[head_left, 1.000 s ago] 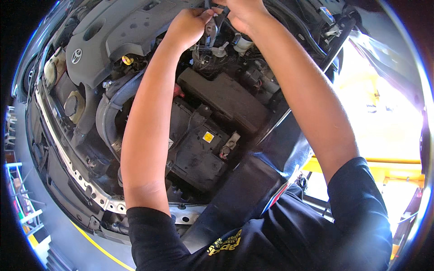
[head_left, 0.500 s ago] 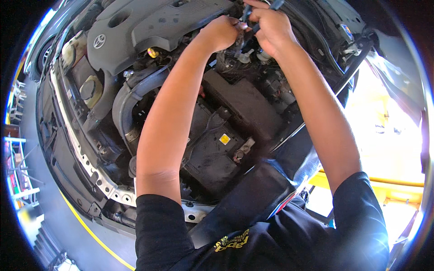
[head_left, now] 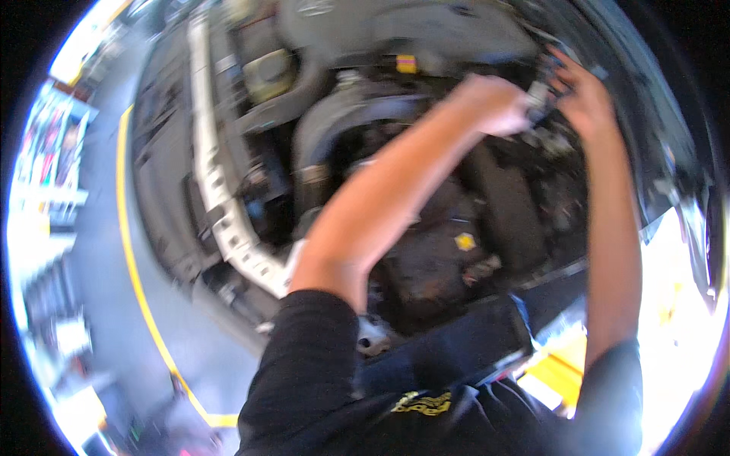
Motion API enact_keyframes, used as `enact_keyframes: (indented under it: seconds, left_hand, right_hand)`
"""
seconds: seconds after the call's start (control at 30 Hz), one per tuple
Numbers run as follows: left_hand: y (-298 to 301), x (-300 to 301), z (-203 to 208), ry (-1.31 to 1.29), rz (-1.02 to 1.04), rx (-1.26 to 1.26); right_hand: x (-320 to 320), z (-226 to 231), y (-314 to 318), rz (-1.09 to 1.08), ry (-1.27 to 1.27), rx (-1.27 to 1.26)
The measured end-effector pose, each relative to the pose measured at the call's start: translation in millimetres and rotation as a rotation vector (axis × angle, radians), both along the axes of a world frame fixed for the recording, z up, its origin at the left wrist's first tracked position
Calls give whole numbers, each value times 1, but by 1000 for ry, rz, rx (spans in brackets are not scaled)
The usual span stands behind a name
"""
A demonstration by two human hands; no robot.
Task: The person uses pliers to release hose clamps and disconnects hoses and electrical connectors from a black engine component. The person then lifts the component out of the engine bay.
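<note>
Both my arms reach over an open engine bay to its far right side. My right hand (head_left: 587, 97) is closed around a dark tool (head_left: 543, 85) that looks like pliers, its outline smeared by motion. Close beside it on the left, my left hand (head_left: 498, 106) has its fingers pinched together near the tool's end. What those fingers hold is too blurred to make out. Below the hands sit dark hoses and fittings (head_left: 551, 140). A grey plastic engine cover (head_left: 365, 34) lies to the left of them.
A black battery (head_left: 426, 270) with a yellow label sits under my left forearm. A thick curved hose (head_left: 323, 125) and a capped reservoir (head_left: 270, 76) stand to the left. The white front crossmember (head_left: 213, 159) borders the bay. A dark cover (head_left: 449, 361) drapes the near edge.
The view has swung, so the engine bay and both hands appear farther right and lower. My hands stay close together, with the tool still in my right hand.
</note>
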State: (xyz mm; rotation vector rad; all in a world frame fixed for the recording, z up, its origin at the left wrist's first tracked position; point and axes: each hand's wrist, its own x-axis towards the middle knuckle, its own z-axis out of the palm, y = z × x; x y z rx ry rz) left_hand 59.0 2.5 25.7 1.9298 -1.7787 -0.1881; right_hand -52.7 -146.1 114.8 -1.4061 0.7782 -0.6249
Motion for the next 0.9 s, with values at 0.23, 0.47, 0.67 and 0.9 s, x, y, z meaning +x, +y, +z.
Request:
enact_keyframes:
  seconds: [0.23,0.47,0.67,0.9]
  left_hand:
    - [-3,-12,-12,92,101,-66]
    - [2,3,-12,99,-26,-81]
    - [16,9,-7,117,-17,-116]
    - [19,8,-5,64,-26,-158]
  right_hand:
    - [26,2,-36,156,149,200]
    - [22,-20,-36,150,13,56]
    - [20,-28,-21,129,-87,-150]
    - [3,-37,46,-35,-280,-547]
